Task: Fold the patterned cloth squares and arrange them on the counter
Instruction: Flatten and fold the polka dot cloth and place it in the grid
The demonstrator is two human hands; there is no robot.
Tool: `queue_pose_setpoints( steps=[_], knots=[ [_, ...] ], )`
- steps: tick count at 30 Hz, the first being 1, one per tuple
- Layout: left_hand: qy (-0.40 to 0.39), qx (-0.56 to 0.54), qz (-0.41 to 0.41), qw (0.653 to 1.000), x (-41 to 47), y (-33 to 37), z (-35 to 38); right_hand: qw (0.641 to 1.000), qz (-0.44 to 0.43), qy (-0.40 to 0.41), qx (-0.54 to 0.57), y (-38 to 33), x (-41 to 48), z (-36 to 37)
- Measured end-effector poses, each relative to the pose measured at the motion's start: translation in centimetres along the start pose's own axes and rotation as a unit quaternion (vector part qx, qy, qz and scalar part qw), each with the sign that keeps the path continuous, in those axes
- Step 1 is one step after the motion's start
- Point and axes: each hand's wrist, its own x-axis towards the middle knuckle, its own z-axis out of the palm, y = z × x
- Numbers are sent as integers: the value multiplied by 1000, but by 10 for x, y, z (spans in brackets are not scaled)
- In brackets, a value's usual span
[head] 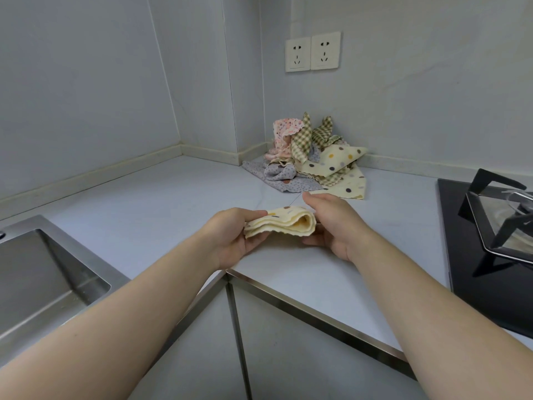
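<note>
Pale grey walls (86, 82) meet in corner — twin sockets (313, 51) high right; steel sink (43, 272) left, black hob (461, 241) right.

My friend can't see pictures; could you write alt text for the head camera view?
The left hand and right hand hold a folded cream dotted cloth over a kitchen counter. Unfolded patterned cloths lie heaped in the corner, a sink at left, a stove at right.

bare forearms (150, 301); left hand (232, 238), right hand (334, 223)
</note>
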Motion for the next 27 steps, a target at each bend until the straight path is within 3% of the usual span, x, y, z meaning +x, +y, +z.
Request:
queue_pose_setpoints(
  steps=[4,7,17,21,27],
  knots=[
    [22,-66,25,997,1,6,-3,995,27,-91,42,-4,-6,0],
    [28,-73,47,996,-1,8,-2,993,7,-112,40,-3,-8,2],
    [6,-48,40,998,-1,5,1,997,-49,-12,-58,8,1,9],
    [25,34,39,998,2,3,-2,982,-108,33,-152,8,-1,8],
    [-3,112,38,993,1,-1,-2,974,-130,38,-180,8,-3,6]
  ],
)
